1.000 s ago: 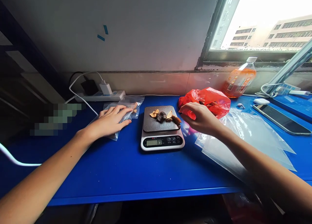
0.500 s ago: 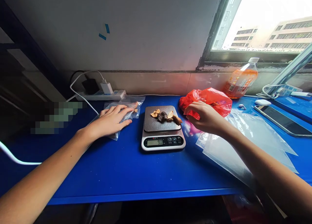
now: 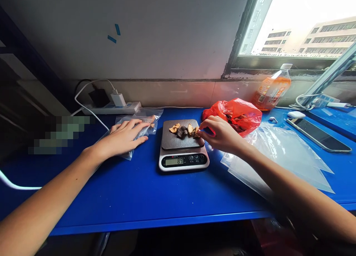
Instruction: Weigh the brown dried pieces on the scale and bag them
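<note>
A digital kitchen scale [image 3: 178, 144] stands in the middle of the blue table, its display reading about 8.9. On its metal plate lie a dark wrinkled dried piece [image 3: 182, 131] and pale dried slices [image 3: 175, 128]. My right hand [image 3: 221, 133] reaches over the plate's right edge, thumb and fingertips pinched on a brown dried slice [image 3: 196, 133] there. Left of the scale, my left hand [image 3: 125, 137] lies with fingers spread on clear zip bags [image 3: 156, 117], one of which has a brown piece inside. A red plastic bag [image 3: 244, 107] with dark dried pieces sits open behind my right hand.
Flat clear bags [image 3: 286, 156] lie right of the scale, with a phone [image 3: 322, 135], a white earbud case [image 3: 296, 114] and an earbud [image 3: 273, 119] beyond. A drink bottle [image 3: 274, 88] stands by the wall. A power strip [image 3: 111, 108] with chargers is at the back left.
My right hand has moved left from beside the red bag to the scale's plate and pinches the slice at its edge. The display went from 9.0 to 8.9. My left hand stays put.
</note>
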The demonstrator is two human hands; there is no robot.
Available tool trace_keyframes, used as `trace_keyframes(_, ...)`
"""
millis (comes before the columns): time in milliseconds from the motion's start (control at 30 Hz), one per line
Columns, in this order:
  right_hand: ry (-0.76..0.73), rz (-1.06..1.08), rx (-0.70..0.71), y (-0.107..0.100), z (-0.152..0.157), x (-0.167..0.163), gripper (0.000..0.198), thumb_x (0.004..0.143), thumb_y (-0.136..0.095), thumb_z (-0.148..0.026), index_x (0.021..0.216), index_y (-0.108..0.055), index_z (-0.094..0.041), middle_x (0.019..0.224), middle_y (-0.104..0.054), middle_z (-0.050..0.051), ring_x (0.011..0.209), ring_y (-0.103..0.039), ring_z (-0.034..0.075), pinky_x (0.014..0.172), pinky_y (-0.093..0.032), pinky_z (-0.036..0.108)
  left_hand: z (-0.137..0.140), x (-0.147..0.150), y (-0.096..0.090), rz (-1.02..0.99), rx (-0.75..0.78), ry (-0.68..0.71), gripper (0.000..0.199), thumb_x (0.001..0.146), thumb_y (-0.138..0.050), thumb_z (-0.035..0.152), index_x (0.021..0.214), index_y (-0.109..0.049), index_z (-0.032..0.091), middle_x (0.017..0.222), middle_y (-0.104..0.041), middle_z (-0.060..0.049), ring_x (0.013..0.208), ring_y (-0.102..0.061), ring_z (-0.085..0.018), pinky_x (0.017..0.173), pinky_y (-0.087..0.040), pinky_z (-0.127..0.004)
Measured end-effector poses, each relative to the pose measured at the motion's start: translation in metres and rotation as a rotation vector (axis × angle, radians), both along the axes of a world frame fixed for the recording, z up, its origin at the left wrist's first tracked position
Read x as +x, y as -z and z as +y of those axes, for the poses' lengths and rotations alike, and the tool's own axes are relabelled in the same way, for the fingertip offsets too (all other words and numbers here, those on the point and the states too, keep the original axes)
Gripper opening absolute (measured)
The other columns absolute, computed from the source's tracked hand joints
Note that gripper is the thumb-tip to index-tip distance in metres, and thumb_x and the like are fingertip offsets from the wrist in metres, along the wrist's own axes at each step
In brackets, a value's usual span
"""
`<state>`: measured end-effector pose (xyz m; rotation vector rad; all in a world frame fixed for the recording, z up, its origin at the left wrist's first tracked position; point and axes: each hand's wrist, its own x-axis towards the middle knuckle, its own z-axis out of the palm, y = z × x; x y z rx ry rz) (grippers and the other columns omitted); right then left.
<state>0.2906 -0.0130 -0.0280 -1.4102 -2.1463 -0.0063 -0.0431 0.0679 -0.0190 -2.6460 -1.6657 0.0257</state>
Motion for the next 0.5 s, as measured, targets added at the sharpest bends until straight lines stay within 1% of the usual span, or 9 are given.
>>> trace_keyframes(100, -0.036, 0.027, 0.023, -0.0036, -0.0005, 0.0047, 0.018, 0.091, -0.054, -0.023, 0.091, -0.07, -0.014, 0.092, -0.066, 0.01, 0.086, -0.06, 0.019, 0.078, -0.047, 0.033, -0.0008, 0.0001, -0.0007, 0.006, -0.016, -0.018, 0.066, 0.09, -0.034, 0.059, 0.151, -0.034, 0.036, 0.155, -0.036, -0.006, 0.139, -0.036, -0.04, 0.112, -0.026, -0.061)
trace_keyframes(200, -0.071, 0.021, 0.041, -0.0039, -0.0013, 0.0093, 0.021, 0.089, -0.053, -0.016, 0.097, -0.072, -0.015, 0.095, -0.067, 0.011, 0.089, -0.06, 0.02, 0.082, -0.048, 0.035, -0.0026, 0.0017, -0.0033, 0.019, -0.017, -0.003, 0.066, 0.09, -0.034, 0.058, 0.152, -0.035, 0.034, 0.155, -0.037, -0.007, 0.139, -0.036, -0.039, 0.113, -0.026, -0.059)
trace_keyframes(333, -0.121, 0.008, 0.023, 0.0011, -0.001, 0.0085, 0.023, 0.089, -0.055, -0.017, 0.101, -0.074, -0.019, 0.096, -0.067, 0.01, 0.09, -0.06, 0.019, 0.082, -0.049, 0.035, -0.005, 0.0046, -0.0067, 0.038, -0.019, -0.014, 0.066, 0.09, -0.034, 0.056, 0.152, -0.036, 0.032, 0.155, -0.037, -0.007, 0.139, -0.038, -0.039, 0.112, -0.028, -0.058)
trace_keyframes(433, -0.15, 0.012, 0.013, 0.0049, 0.0, 0.005, 0.022, 0.09, -0.055, -0.019, 0.101, -0.075, -0.02, 0.096, -0.067, 0.009, 0.09, -0.06, 0.019, 0.083, -0.049, 0.035, -0.0058, 0.0051, -0.0075, 0.043, -0.013, -0.003, 0.066, 0.089, -0.034, 0.055, 0.151, -0.037, 0.032, 0.155, -0.038, -0.007, 0.138, -0.038, -0.037, 0.114, -0.026, -0.057)
trace_keyframes(500, -0.168, 0.004, 0.019, 0.0038, -0.0004, 0.0036, 0.023, 0.09, -0.053, -0.019, 0.1, -0.074, -0.02, 0.094, -0.068, 0.008, 0.09, -0.06, 0.019, 0.084, -0.049, 0.035, -0.0059, 0.0043, -0.0069, 0.032, -0.01, 0.005, 0.066, 0.089, -0.036, 0.056, 0.151, -0.038, 0.032, 0.154, -0.039, -0.007, 0.138, -0.038, -0.037, 0.114, -0.026, -0.057)
